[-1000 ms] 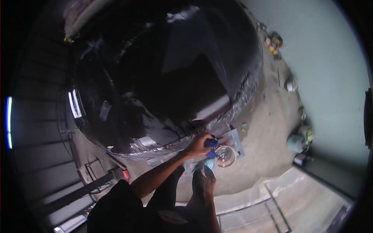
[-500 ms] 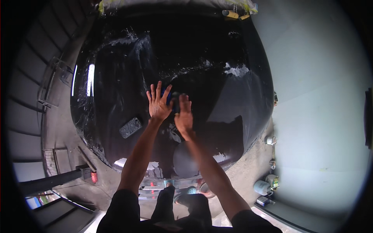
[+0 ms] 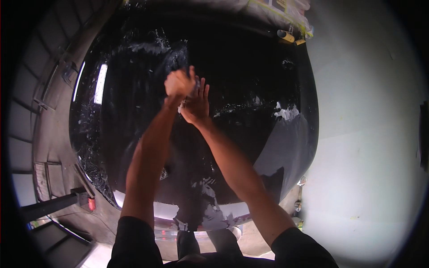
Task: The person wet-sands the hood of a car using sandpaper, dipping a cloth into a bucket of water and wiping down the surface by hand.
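A large glossy black car panel (image 3: 250, 147) lies before me, streaked with whitish residue (image 3: 287, 111). Over its middle, my left hand (image 3: 178, 85) is curled and somewhat blurred; what its fingers close on, if anything, is hidden. Just right of and nearer than it, my right hand (image 3: 195, 107) stretches its fingers forward. The two hands overlap or nearly touch. A small dark bluish bit shows between them, and a pale bit (image 3: 181, 107) sits by the right hand's edge; I cannot make out either. A speckled grey block (image 3: 163, 173) is mostly hidden behind my left forearm.
Yellow cylinders (image 3: 286, 35) lie at the panel's far right corner, beside plastic sheeting (image 3: 268, 13) with yellow tape. A pale wall (image 3: 357, 134) runs along the right. On the left stand a metal frame (image 3: 47, 96), a dark beam (image 3: 51, 206) and a red object (image 3: 91, 204).
Both hands have moved forward over the panel. My left hand has gone from spread fingers to curled. The view has shifted, and my forearm now covers most of the grey block.
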Demonstrator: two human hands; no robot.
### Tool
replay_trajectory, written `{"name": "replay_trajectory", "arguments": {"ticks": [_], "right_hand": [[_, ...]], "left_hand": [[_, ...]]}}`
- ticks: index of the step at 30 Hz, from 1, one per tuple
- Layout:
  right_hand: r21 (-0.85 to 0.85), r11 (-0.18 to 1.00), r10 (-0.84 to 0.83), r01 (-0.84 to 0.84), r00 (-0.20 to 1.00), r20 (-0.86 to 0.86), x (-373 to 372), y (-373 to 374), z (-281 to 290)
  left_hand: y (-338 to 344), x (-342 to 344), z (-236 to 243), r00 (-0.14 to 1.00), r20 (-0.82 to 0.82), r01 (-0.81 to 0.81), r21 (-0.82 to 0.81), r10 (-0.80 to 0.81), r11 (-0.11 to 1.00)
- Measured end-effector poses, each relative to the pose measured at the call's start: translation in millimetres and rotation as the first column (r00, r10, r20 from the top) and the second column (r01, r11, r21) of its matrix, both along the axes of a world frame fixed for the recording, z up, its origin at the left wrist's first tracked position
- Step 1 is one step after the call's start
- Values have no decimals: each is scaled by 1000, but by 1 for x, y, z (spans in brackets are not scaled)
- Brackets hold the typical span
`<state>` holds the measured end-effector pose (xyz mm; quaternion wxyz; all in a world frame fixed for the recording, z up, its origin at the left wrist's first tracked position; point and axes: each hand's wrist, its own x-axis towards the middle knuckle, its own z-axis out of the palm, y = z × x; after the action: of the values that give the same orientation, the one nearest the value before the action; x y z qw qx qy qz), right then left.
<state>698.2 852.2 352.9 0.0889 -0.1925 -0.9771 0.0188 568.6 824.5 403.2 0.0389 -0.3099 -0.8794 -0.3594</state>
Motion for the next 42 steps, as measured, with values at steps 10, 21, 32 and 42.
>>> {"name": "replay_trajectory", "arguments": {"ticks": [10,21,32,42], "right_hand": [[-32,999,-14,8,980,-200,-92,99,14],[86,996,-2,16,987,-158,-141,124,21],[38,999,40,-35,990,-137,-197,191,-50],[-97,994,62,-56,996,59,-83,59,55]], "left_hand": [[-48,-158,-69,942,-233,-282,-165,240,945],[-43,-253,-86,929,-215,-346,-218,301,913],[-121,-229,-60,903,-295,-404,-334,313,852],[-180,-198,-99,733,-293,-678,-253,613,690]]}}
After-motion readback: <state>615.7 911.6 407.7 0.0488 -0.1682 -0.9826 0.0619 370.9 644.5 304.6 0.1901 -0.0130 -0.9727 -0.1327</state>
